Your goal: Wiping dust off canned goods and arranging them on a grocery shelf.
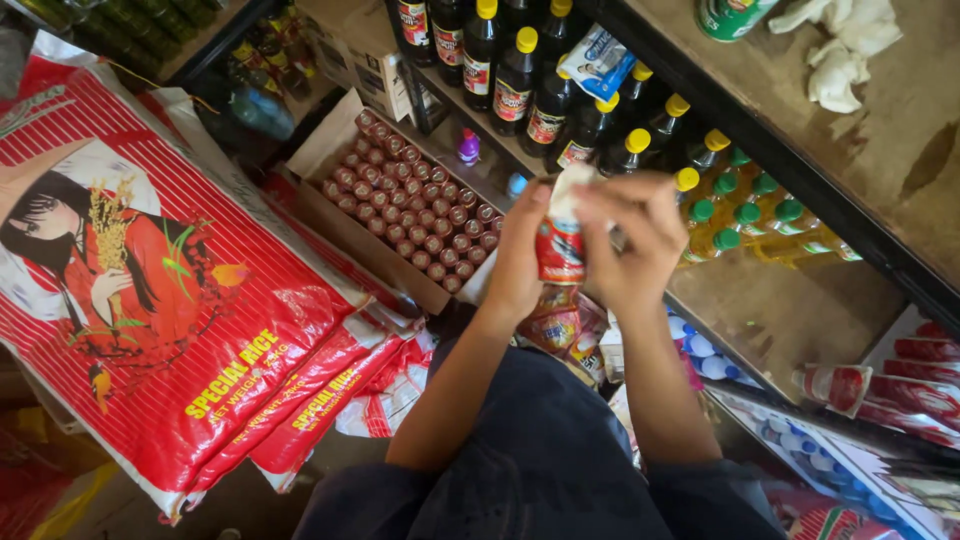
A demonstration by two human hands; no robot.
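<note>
Head view | left hand (518,262) and right hand (632,240) both closed on 1 red-white sachet (561,243), held above lap, before bottle shelf (520,150) | judged: pinch top edge firmly, pull evenly.

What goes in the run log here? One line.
hands: both hold red sachet | below: more sachets | left: rice sacks

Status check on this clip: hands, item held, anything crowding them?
Left hand and right hand both in grip on a small red sachet, held up. More sachets just below. Dark sauce bottles shelved behind, clear of the hands.
</note>
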